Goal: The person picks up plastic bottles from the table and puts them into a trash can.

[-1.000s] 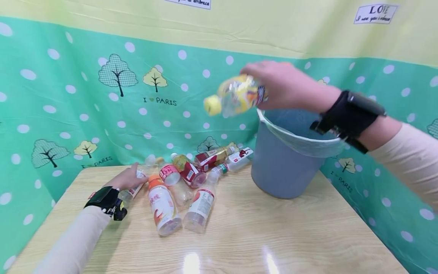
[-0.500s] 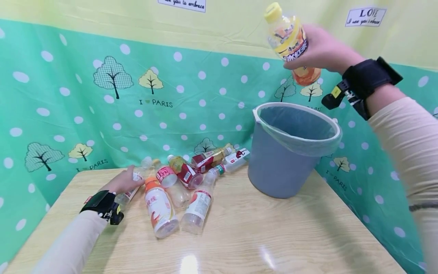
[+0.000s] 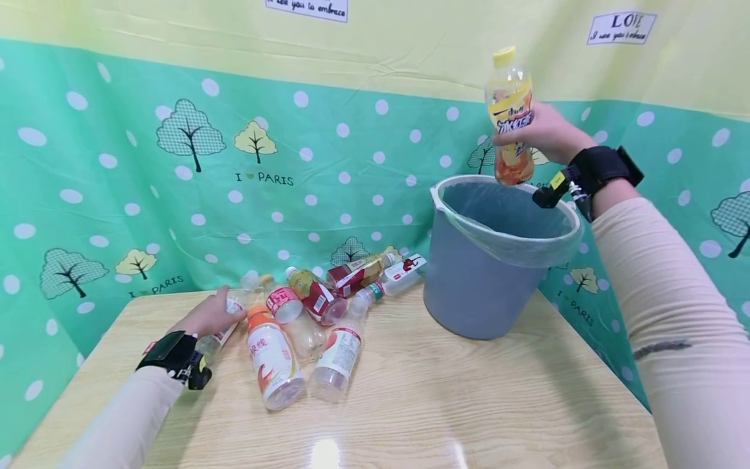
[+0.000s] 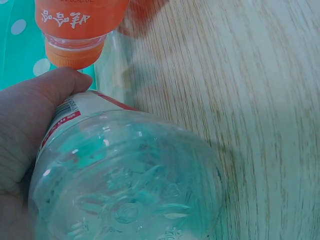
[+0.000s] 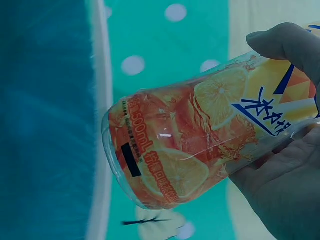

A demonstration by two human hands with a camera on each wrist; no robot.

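My right hand [image 3: 541,133] grips a yellow-capped bottle [image 3: 509,117] with an orange and yellow label, held upright right above the blue bucket [image 3: 492,273]. The right wrist view shows the same bottle [image 5: 210,135] from its base, with my thumb [image 5: 285,42] over the label and the bucket's rim [image 5: 102,120] beside it. My left hand [image 3: 208,316] lies on the table and holds a clear bottle [image 3: 225,326] at the left of a pile. In the left wrist view that clear bottle [image 4: 125,175] fills the frame, my thumb [image 4: 45,95] along its label.
Several empty bottles lie in a pile on the wooden table [image 3: 410,404], among them an orange-capped white one [image 3: 271,358] and a red-labelled one [image 3: 316,294]. The bucket has a thin liner and stands at the table's back right. A green dotted cloth [image 3: 176,163] walls the table.
My right hand has swung the yellow-capped bottle from lying sideways left of the bucket, up high, then down to stand upright over the bucket's mouth. My left hand has stayed on the clear bottle.
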